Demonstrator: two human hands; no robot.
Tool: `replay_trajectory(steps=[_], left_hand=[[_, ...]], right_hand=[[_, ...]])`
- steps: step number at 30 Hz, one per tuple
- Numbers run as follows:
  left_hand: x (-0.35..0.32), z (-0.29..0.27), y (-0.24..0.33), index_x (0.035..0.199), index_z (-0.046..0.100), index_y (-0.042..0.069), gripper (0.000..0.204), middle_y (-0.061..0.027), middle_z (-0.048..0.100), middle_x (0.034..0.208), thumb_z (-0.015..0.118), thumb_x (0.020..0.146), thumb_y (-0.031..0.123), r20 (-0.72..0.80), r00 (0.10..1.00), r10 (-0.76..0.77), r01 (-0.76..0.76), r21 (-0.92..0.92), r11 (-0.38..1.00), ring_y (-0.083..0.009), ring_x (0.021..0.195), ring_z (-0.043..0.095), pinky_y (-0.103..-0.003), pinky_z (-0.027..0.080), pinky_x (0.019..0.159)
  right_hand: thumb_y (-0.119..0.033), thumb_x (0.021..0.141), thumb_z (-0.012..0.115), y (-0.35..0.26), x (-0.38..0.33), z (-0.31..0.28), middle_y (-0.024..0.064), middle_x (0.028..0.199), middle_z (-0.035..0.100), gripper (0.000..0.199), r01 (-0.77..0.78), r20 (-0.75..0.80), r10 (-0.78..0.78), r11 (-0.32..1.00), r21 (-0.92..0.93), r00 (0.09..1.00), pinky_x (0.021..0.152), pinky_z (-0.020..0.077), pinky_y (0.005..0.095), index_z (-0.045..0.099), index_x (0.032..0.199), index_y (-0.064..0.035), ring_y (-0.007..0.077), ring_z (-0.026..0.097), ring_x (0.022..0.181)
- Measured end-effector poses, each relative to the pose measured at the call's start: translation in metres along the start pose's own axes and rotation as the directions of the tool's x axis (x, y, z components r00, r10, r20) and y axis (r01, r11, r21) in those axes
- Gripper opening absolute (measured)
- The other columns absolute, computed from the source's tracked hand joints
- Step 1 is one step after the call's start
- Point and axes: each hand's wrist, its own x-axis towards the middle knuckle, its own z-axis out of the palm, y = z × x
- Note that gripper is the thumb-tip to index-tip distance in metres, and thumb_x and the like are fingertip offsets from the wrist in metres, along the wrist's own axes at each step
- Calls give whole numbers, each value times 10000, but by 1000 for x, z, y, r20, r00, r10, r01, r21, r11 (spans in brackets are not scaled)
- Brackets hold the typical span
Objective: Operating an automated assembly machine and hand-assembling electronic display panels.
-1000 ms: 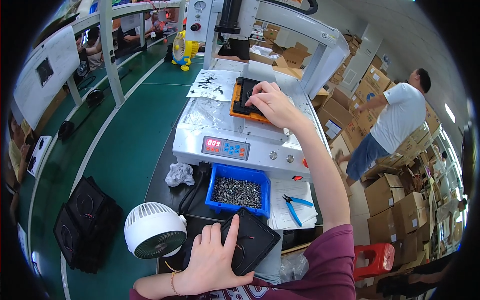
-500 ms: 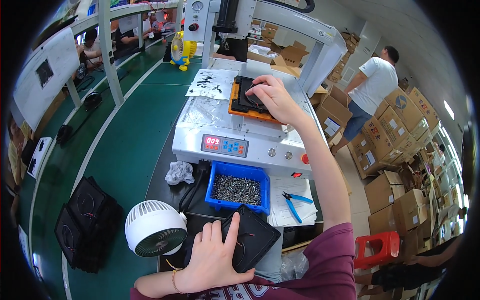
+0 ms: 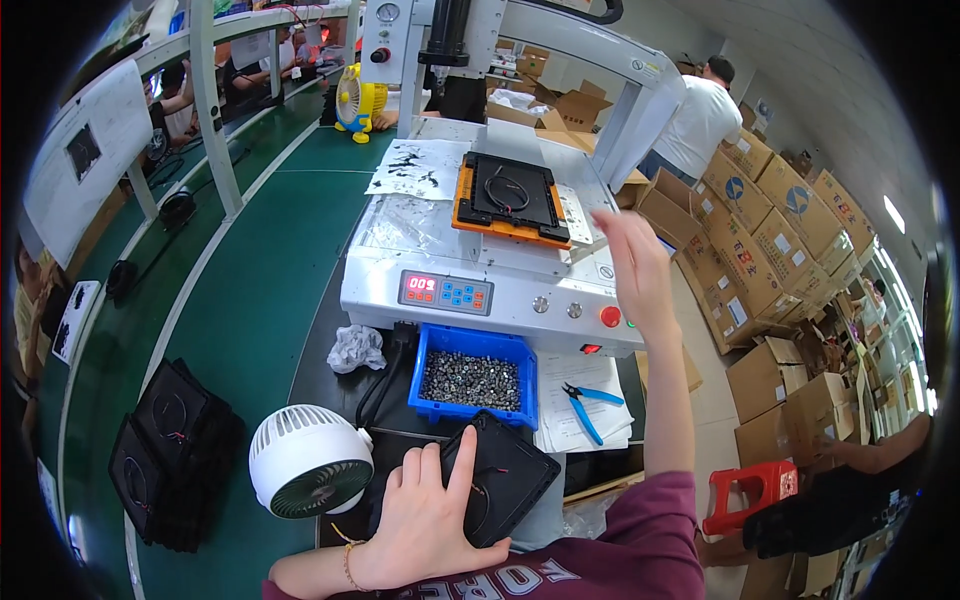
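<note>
My left hand lies across a black square plastic panel in front of me. Its fingers are stretched out, with the index finger along one edge and the thumb near the lower corner. Thin wires show on that panel. My right hand is raised at the right side of a white bench machine, fingers extended, holding nothing visible. To its left, another black panel with a coiled black cable sits in an orange fixture on the machine bed.
A blue bin of small metal parts stands below the machine, beside blue-handled cutters on papers. A white fan and stacked black panels are at left. Cartons, a red stool and other people are at right.
My right hand has left the panel in the fixture and moved right, toward the machine's side. My left hand stays put. A person in white behind has shifted left.
</note>
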Motion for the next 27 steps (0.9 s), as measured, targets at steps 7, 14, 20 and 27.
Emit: replay_trajectory(steps=[7,14,20,27], left_hand=[[6,-6,4,1370,285,-107,1167,-246,442,1094,765,566,589,25,1000,17,-17,-18,1000,-364,1035,445,-426,413,875],[7,-1,2,1373,273,-110,1180,-239,442,1106,773,561,586,29,999,15,-14,-22,1000,-360,1041,443,-429,413,879],[9,4,3,1402,268,-63,1159,-258,432,1120,759,568,574,-57,998,22,-24,-38,999,-374,1024,451,-442,435,822],[11,6,8,1398,247,-92,1174,-257,435,1112,773,566,548,-131,990,-52,46,-49,998,-372,1013,455,-436,431,844]], right_hand=[[-97,859,595,35,-133,-31,149,1097,590,275,-172,-89,148,898,-405,985,859,459,384,593,1122,-17,324,570,992],[-116,827,635,33,-148,-21,123,1140,551,349,-202,-23,213,884,-421,977,922,415,403,581,1163,-40,317,507,1068],[-136,853,620,29,-156,-18,156,1204,500,371,-292,-72,288,863,-412,955,972,368,408,539,1190,-4,329,449,1128],[-71,867,585,-30,-179,3,167,1160,512,360,-287,-181,334,927,243,925,930,409,361,464,1188,38,252,522,1041]])
